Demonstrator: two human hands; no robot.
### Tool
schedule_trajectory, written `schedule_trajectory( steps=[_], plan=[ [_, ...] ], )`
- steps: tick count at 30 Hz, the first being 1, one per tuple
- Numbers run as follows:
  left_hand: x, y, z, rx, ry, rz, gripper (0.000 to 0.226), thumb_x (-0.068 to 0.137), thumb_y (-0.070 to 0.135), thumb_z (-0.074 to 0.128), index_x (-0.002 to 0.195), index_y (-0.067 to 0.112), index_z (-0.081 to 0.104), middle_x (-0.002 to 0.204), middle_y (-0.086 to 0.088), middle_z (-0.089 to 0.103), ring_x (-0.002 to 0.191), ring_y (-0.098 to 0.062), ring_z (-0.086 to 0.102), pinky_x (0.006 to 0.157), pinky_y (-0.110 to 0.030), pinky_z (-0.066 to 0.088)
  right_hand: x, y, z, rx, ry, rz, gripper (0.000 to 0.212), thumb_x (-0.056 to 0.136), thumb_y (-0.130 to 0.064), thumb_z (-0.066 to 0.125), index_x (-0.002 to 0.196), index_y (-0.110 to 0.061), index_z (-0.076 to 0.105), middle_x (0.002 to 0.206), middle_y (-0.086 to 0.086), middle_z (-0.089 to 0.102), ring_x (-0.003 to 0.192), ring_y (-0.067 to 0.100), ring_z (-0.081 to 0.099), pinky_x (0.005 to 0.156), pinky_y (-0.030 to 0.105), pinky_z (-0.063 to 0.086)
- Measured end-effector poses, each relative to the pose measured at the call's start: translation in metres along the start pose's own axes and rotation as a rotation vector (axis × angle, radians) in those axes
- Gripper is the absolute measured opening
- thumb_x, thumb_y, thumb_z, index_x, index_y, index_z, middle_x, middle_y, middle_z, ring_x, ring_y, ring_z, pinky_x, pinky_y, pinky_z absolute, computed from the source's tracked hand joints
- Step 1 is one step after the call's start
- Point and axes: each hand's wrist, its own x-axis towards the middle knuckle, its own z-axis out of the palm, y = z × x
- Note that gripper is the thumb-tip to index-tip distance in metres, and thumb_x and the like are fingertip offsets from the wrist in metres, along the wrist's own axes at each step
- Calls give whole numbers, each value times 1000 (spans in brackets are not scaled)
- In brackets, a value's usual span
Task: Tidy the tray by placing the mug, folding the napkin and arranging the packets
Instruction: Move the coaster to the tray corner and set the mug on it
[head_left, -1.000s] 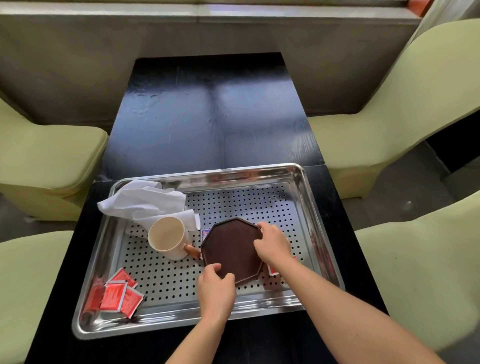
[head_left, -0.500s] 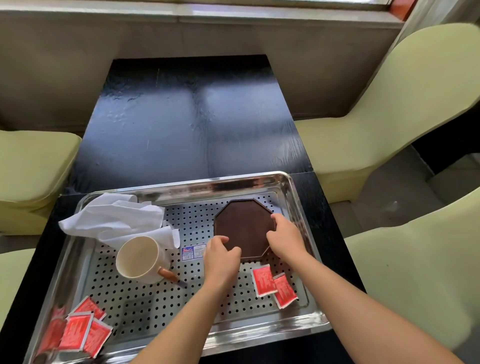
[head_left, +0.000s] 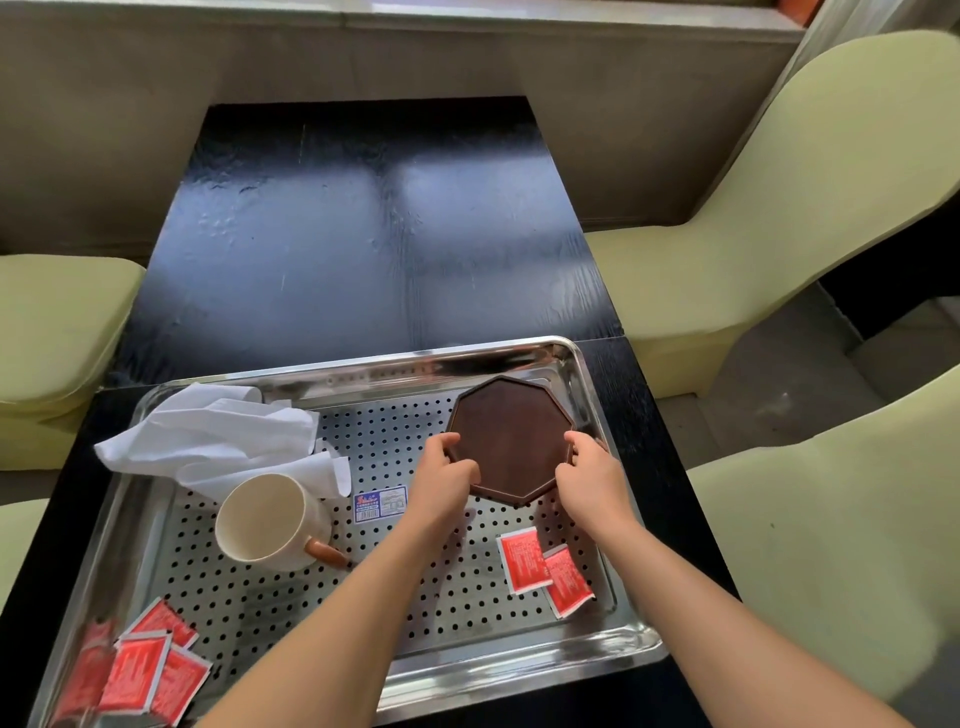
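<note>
Black surface between pale chairs carries the tray; my left hand and right hand pinch the brown coaster in its far right corner, probably seating it for the mug; napkin crumpled, packets scattered.

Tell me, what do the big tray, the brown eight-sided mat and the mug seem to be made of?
The tray looks like polished stainless steel: mirror-bright rim, perforated floor. The brown mat, gripped by the left hand and right hand, has a matte, dark finish with a raised edge; wood or plastic, I cannot tell. The mug seems glazed cream ceramic, its handle a brown, wood-like piece.
</note>
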Motion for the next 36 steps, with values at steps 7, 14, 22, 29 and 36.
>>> schedule_trajectory(
  steps=[7,14,22,29,36],
  plan=[
    [1,-5,3,-81,2,2,67,81,1,58,143,20,40,128,-2,51,96,-6,54,57,-17,45,-7,6,3,-2,-9,3,56,93,-10,51,148,-20,45,133,11,60,101,24,67,87,44,59],
    [-14,-21,-3,202,48,118,57,88,7,57,142,19,44,139,-10,47,96,0,55,81,-21,52,-14,8,0,3,66,-71,50,93,-7,53,141,-17,51,136,8,55,107,22,63,87,37,56],
    [-82,-67,-20,752,-25,324,44,94,24,48,137,21,49,132,5,46,122,-13,42,102,-29,40,-48,-26,21,-22,-56,-277,30,96,-16,57,124,-18,65,114,-2,66,100,11,59,81,21,46],
    [-136,-104,-81,973,82,404,25,96,36,43,113,25,58,107,8,53,98,-13,51,79,-27,43,-108,-80,70,-1,-297,-470,29,95,-36,64,115,-17,71,108,-1,73,94,15,68,90,37,54],
    [-137,-133,-145,1169,307,251,34,94,41,47,118,22,61,114,-2,59,104,-22,54,81,-37,43,-136,-106,105,-71,-273,-408,51,90,-52,66,129,-19,64,116,-1,68,104,16,63,86,34,52]
  ],
)
